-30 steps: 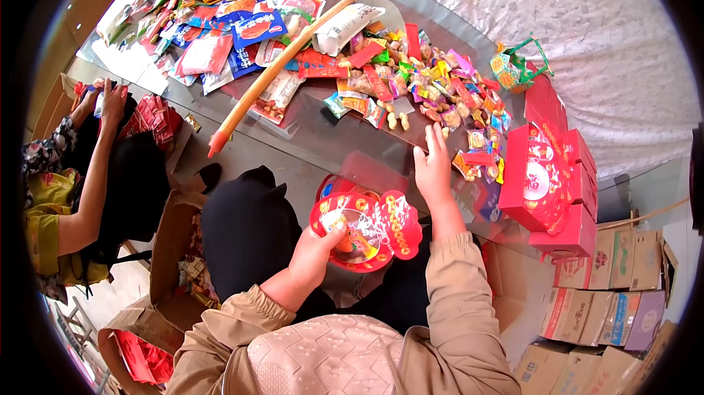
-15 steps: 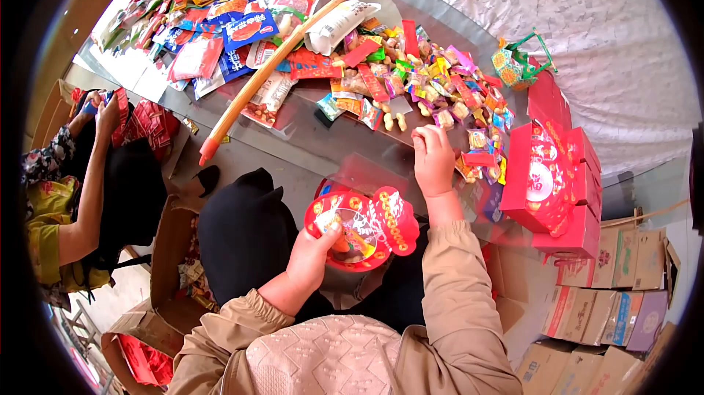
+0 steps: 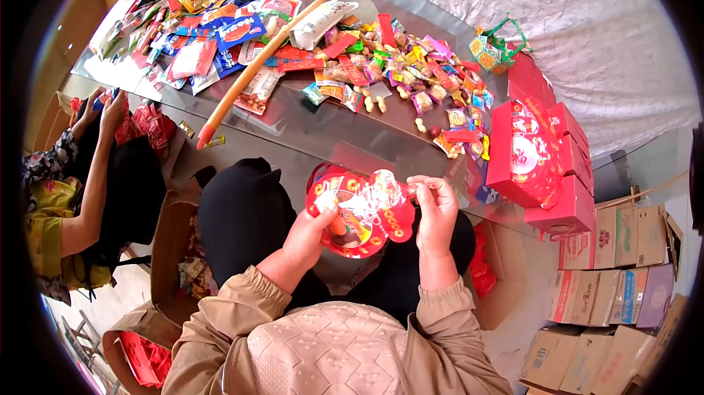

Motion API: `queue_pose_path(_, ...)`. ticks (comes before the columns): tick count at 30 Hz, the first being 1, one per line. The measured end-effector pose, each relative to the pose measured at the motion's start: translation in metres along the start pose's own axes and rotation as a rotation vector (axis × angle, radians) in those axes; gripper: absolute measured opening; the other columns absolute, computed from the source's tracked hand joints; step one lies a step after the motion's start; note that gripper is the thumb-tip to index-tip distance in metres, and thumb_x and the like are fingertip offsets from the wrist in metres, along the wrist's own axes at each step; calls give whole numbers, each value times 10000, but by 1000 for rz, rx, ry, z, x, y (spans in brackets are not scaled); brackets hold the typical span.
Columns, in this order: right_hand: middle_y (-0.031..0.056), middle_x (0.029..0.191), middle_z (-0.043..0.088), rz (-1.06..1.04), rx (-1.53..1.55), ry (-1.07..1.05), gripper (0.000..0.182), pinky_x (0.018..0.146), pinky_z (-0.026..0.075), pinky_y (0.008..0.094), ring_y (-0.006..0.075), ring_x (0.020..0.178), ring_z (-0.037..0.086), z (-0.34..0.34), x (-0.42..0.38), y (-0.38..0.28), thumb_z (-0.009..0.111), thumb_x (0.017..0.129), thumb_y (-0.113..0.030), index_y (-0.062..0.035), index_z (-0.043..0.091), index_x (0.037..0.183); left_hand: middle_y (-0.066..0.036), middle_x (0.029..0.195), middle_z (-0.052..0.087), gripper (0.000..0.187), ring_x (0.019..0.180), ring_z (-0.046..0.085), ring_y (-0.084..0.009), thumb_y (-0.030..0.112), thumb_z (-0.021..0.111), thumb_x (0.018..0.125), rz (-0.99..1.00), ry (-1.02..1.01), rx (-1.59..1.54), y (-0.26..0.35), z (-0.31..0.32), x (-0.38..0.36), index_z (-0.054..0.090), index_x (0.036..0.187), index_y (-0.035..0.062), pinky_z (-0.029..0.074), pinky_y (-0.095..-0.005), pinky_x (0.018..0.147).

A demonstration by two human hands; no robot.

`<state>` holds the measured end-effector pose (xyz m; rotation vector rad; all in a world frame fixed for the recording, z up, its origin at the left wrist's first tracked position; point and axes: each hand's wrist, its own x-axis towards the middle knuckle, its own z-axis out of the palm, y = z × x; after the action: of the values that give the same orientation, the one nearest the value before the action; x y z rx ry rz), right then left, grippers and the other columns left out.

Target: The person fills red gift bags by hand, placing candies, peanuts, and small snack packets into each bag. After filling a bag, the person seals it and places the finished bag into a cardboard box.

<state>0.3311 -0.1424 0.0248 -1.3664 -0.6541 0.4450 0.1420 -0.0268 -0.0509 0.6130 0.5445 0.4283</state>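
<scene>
A red, gold-patterned pouch [image 3: 359, 211] with a clear window hangs above my lap, some contents showing through the window. My left hand [image 3: 306, 237] is closed on its left side, thumb across the front. At the pouch's right edge, my right hand [image 3: 436, 211] is pinched; whatever its fingertips hold is too small to make out. Beyond my hands, wrapped candies and peanuts [image 3: 411, 72] lie heaped on the glass table [image 3: 323, 134]. A wooden stick [image 3: 268, 54] lies between them and a pile of snack packets [image 3: 213, 35].
Red boxes [image 3: 561, 200] with a red bag [image 3: 532, 153] on them stand at the table's right end, near a green basket [image 3: 493, 50]. Cardboard boxes [image 3: 609, 300] are stacked at lower right. On the left, a person [image 3: 62, 204] handles packets beside an open carton [image 3: 172, 248].
My right hand has come down from the table's edge to the pouch's right edge. My left hand still holds the pouch. The view has shifted slightly.
</scene>
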Motion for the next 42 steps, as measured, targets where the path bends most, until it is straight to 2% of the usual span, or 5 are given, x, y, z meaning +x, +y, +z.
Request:
queue_pose_path(9, 144, 1458, 544, 19, -242, -344, 190, 1141, 359, 394, 264, 1341, 496, -27, -8, -11, 564, 996, -72, 33, 703, 1072, -50, 1015, 706, 279, 878, 679, -144, 243, 601, 1021, -172, -106, 42, 3, 10, -13, 644, 1210, 42, 562, -300, 770)
queue_pose_path(12, 154, 1415, 581, -83, -325, -266, 231, 1077, 419, 380, 248, 1258, 564, -31, -12, -21, 591, 1002, -144, 62, 672, 1068, -23, 716, 653, 339, 670, 615, -126, 303, 612, 1008, -122, 13, 44, 16, 38, -24, 657, 752, 85, 490, -256, 614)
queue_pose_path(17, 182, 1530, 455, -195, -558, -477, 839, 1170, 296, 397, 296, 1399, 434, -28, -18, -44, 338, 1032, -643, 73, 461, 1450, -12, 765, 656, 244, 659, 610, -113, 304, 602, 1013, -130, -34, 73, 4, 31, -18, 662, 921, 86, 472, -241, 563)
queue_pose_path(20, 170, 1596, 369, -173, -557, -631, 843, 1213, 216, 431, 373, 1491, 268, -32, -21, -41, 345, 1024, -652, 56, 418, 1476, -20, 821, 669, 214, 725, 622, -120, 276, 617, 1008, -159, -32, 55, 5, 37, -19, 661, 968, 70, 490, -258, 632)
queue_pose_path(42, 257, 1617, 261, -73, -518, -626, 1012, 1220, 193, 445, 385, 1515, 234, -41, -31, -25, 435, 940, -751, 44, 285, 1548, -43, 1024, 713, 276, 933, 656, -142, 199, 677, 967, -118, -193, 111, -1, 28, -16, 652, 1176, 21, 518, -306, 868)
